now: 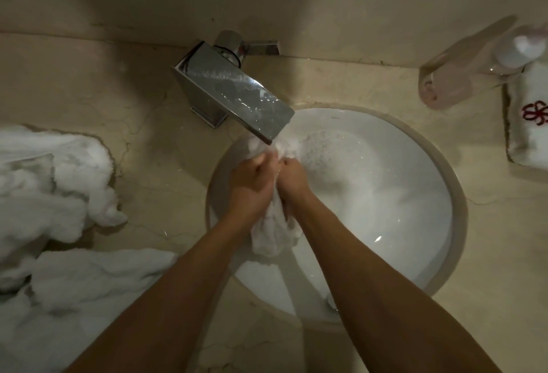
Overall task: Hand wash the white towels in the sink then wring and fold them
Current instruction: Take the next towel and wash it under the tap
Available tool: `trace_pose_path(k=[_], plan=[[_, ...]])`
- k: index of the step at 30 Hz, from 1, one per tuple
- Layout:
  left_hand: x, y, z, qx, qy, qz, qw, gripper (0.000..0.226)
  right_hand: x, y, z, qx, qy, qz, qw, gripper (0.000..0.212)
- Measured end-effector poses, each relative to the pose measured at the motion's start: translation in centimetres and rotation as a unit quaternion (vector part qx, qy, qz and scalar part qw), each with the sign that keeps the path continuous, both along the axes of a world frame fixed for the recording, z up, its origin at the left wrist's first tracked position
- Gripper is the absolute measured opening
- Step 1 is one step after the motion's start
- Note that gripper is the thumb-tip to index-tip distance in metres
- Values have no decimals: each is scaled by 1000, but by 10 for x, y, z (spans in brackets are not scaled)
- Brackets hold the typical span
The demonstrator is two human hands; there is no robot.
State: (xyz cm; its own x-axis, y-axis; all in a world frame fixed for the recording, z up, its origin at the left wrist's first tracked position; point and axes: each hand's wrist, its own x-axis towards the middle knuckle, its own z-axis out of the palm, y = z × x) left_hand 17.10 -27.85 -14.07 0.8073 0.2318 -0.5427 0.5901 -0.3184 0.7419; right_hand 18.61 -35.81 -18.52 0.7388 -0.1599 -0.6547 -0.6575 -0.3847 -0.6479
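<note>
beige veined stone counter surrounds one round white sink. two fluffy crumpled white towels lie heaped at its left. one angular chrome tap overhangs the basin, where left hand and right hand both clench one wet, bunched towel.

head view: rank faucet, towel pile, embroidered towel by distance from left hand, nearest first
From the left hand, which grips the wet towel over the sink:
1. Faucet, just behind the hand, spout overhanging it.
2. Towel pile, on the counter to the left.
3. Embroidered towel, far right on the counter.
</note>
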Motion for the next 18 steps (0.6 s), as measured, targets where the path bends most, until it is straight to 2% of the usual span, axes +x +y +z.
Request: trace_pose_path(k=[4,6,8,10,12,14,16,18], plan=[[20,16,-14,1,35,-53,998,32,-8,7,18,66,-43,-8,997,41],[19,14,-7,32,47,-122,991,34,-1,5,20,52,-72,12,996,42],[12,11,4,98,2,-143,985,40,12,1,13,53,-48,-3,997,40],[3,13,7,144,-70,-147,976,37,23,-1,11,110,18,-47,993,29],[6,16,7,112,-85,-142,980,32,20,0,13,159,59,-64,984,22],[13,10,4,53,-48,-93,993,27,8,-2,14,166,52,-80,981,25],[13,-3,-1,-50,4,-28,998,23,-12,-13,23,154,17,-115,981,26],[10,-11,-14,-163,64,40,984,27,-31,-25,29,167,-23,-139,976,24]])
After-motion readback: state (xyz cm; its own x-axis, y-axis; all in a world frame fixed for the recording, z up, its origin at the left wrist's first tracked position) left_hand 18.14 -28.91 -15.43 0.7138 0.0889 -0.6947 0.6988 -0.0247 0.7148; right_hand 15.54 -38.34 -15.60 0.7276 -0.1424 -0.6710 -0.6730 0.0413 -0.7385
